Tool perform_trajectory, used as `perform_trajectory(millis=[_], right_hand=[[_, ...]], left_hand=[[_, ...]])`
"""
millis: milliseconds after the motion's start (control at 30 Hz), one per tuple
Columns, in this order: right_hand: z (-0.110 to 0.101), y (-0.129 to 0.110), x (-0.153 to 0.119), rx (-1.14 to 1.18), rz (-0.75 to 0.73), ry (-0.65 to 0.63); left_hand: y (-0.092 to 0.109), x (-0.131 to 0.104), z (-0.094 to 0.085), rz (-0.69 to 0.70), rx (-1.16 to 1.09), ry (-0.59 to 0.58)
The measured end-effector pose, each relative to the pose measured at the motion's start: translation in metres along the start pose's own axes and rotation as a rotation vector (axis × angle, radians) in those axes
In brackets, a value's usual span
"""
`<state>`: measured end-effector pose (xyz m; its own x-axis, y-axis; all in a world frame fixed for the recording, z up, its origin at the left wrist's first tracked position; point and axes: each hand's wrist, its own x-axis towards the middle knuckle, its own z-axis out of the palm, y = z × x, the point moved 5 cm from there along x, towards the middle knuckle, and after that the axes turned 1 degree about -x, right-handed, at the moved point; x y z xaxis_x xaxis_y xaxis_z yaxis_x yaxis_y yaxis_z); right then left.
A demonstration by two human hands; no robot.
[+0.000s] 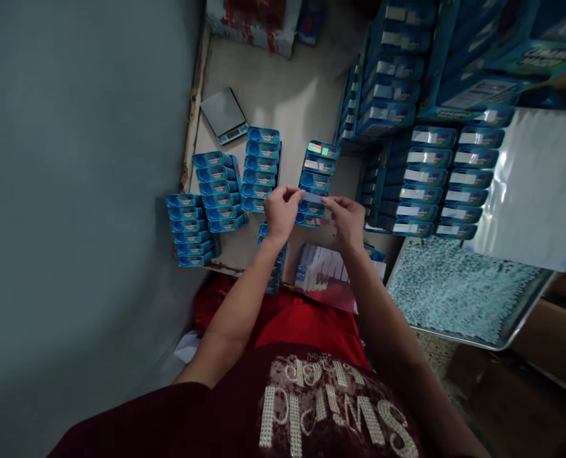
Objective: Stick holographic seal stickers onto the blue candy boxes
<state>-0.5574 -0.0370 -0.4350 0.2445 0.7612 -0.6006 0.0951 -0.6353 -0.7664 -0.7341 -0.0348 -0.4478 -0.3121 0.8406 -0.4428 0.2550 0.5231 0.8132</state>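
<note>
The pale, narrow strip [312, 198] stretches between the two hands, just above a row of blue printed boxes [316, 182]. The fingers of the left hand [283, 210] pinch one end against the thumb; those of the right hand [348, 219] appear to pinch the other. It looks thin, smooth and slightly see-through, like a label. It should be very light and limp, likely easy to crease and perhaps tacky, so the ends are the best hold. Nearer the body than the fingers lies a glossy sheet [328, 273].
</note>
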Motion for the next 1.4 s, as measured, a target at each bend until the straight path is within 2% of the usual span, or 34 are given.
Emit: perform_trajectory(millis=[100, 233, 600, 800, 933, 1067, 1133, 1200, 1233, 1300, 1400], right_hand=[[0.016, -0.003, 0.029, -0.073, -0.070, 0.056], [0.023, -0.001, 0.050, -0.191, -0.098, 0.126], [0.028, 0.005, 0.055, -0.193, -0.102, 0.137], [0.030, -0.001, 0.056, -0.331, -0.094, 0.135], [0.026, -0.002, 0.059, -0.467, -0.084, 0.201], [0.017, 0.003, 0.064, -0.469, -0.042, 0.306], [0.015, 0.006, 0.067, -0.425, -0.047, 0.284], [0.012, 0.006, 0.067, -0.348, -0.059, 0.243], [0.010, 0.004, 0.065, -0.307, -0.064, 0.225], [0.007, -0.001, 0.059, -0.240, -0.081, 0.196], [0.007, -0.012, 0.047, -0.178, -0.119, 0.167]], left_hand=[[0.003, 0.028, 0.001, 0.114, 0.209, 0.040], [-0.001, 0.044, 0.009, 0.130, 0.218, 0.043], [-0.015, 0.048, 0.014, 0.131, 0.094, 0.097], [-0.017, 0.049, 0.017, 0.078, 0.028, 0.101], [-0.025, 0.051, 0.025, -0.056, -0.116, 0.100], [-0.043, 0.054, 0.044, -0.416, -0.490, 0.090], [-0.048, 0.055, 0.051, -0.563, -0.618, 0.104], [-0.047, 0.054, 0.052, -0.603, -0.618, 0.103], [-0.045, 0.051, 0.049, -0.576, -0.581, 0.099], [-0.036, 0.041, 0.035, -0.437, -0.481, 0.107], [-0.020, 0.007, 0.011, -0.188, -0.389, 0.145]])
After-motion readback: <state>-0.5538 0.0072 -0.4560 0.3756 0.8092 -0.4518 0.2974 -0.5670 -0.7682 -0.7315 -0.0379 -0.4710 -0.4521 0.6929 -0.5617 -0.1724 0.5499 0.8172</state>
